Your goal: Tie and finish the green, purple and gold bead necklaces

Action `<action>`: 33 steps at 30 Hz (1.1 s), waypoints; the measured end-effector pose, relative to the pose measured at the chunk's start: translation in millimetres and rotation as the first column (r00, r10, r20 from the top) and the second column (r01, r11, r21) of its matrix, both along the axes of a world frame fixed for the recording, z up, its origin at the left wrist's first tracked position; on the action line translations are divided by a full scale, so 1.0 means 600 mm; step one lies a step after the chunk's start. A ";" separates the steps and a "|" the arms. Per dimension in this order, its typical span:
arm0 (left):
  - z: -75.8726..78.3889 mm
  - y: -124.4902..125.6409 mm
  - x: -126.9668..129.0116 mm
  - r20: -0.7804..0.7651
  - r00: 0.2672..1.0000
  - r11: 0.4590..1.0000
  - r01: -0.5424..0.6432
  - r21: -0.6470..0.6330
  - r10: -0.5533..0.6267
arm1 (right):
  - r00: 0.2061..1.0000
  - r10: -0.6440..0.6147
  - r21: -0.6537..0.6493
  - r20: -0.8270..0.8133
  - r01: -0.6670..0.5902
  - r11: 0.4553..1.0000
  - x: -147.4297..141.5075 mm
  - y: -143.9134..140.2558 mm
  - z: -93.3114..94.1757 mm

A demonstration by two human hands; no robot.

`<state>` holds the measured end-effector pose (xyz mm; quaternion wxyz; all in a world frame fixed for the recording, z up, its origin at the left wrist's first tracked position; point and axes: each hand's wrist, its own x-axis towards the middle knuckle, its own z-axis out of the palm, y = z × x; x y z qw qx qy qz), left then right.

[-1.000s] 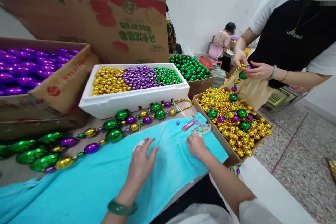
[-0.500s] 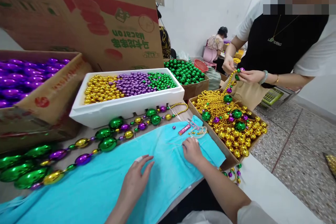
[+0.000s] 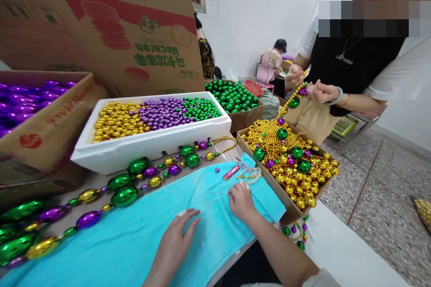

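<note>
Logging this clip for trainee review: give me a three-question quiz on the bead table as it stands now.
1. True or false: the left hand lies flat on the turquoise cloth.
2. Which colour fills the middle of the white foam tray? A gold, B purple, C green.
3. What does the standing person lift from the cardboard tray at right?

Key: 1 true. 2 B. 3 a bead strand, while the right hand rests on the cloth.

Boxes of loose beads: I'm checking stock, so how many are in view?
4. A cardboard box of purple beads far left, a white foam tray mid-table, a green-bead carton behind it, a gold-bead carton right. Others may be hidden.
</note>
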<state>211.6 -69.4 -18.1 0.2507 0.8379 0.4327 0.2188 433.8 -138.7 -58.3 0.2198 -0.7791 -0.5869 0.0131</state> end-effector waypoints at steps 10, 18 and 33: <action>-0.009 -0.008 -0.001 -0.003 1.000 0.999 0.030 -0.014 -0.030 | 1.000 -0.002 0.001 -0.004 0.002 1.000 0.001 -0.001 -0.003; -0.011 -0.012 0.001 0.003 0.999 0.999 0.040 -0.006 -0.040 | 1.000 0.004 -0.003 -0.008 -0.004 1.000 0.002 -0.001 -0.001; -0.015 -0.018 0.003 0.001 0.997 0.996 0.077 -0.040 -0.078 | 1.000 0.011 -0.035 0.000 -0.011 0.999 0.005 -0.003 0.008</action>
